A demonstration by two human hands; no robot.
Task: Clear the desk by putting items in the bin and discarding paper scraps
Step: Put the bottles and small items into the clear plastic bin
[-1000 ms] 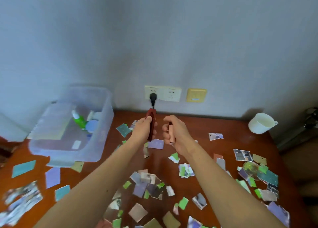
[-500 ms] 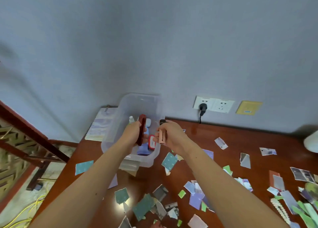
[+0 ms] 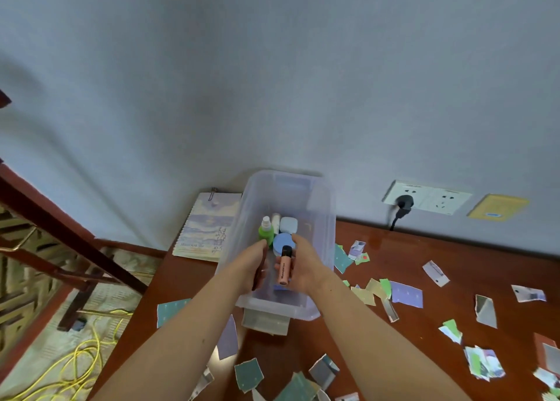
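A clear plastic bin [image 3: 321, 212] stands at the desk's back left. Both my hands are lowered inside it. My right hand [image 3: 307, 264] grips a peach marker with a black cap [image 3: 285, 270], held upright over the bin's floor. My left hand [image 3: 251, 264] curls round a thin dark red item [image 3: 257, 278], which my fingers mostly hide. A green bottle [image 3: 266, 234], a blue round case [image 3: 283, 242] and a white case [image 3: 288, 225] lie in the bin beyond my fingers. Torn paper scraps [image 3: 406, 294] are strewn over the wooden desk [image 3: 394, 255].
A spiral notebook [image 3: 206, 231] leans against the wall left of the bin. A black plug sits in the wall socket [image 3: 404, 202]. More scraps [image 3: 248, 373] lie near the front edge. Left of the desk are a wooden frame [image 3: 75, 240] and yellow cable [image 3: 78, 358] on the floor.
Both hands carried the red item and the marker left from mid-desk, then down into the bin. The view swung left with them.
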